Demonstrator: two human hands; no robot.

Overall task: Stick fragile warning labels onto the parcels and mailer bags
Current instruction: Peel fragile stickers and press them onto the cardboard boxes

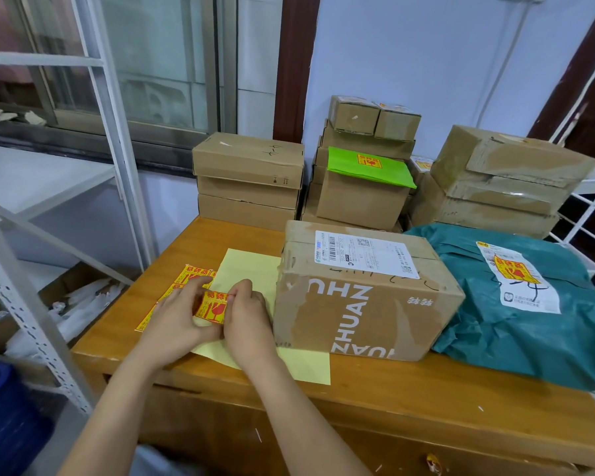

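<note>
1. Left hand (pixel 181 312) and right hand (pixel 246 312): fingers curled, both pinching one fragile label (pixel 214 308) between them.
2. Label held over the yellow backing sheet (pixel 251 269), just left of the cardboard parcel (pixel 361 300).
3. Teal mailer bag (pixel 516 324) right of parcel, already labelled.

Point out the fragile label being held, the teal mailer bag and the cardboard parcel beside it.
fragile label (pixel 214 308), head view, on its printed face.
teal mailer bag (pixel 516 341), head view, on bare plastic.
cardboard parcel (pixel 364 304), head view, on its front side.

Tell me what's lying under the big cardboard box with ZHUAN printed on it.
The cardboard box sits on the wooden table, its left edge over a pale yellow backing sheet. How far the sheet runs beneath is hidden.
</note>
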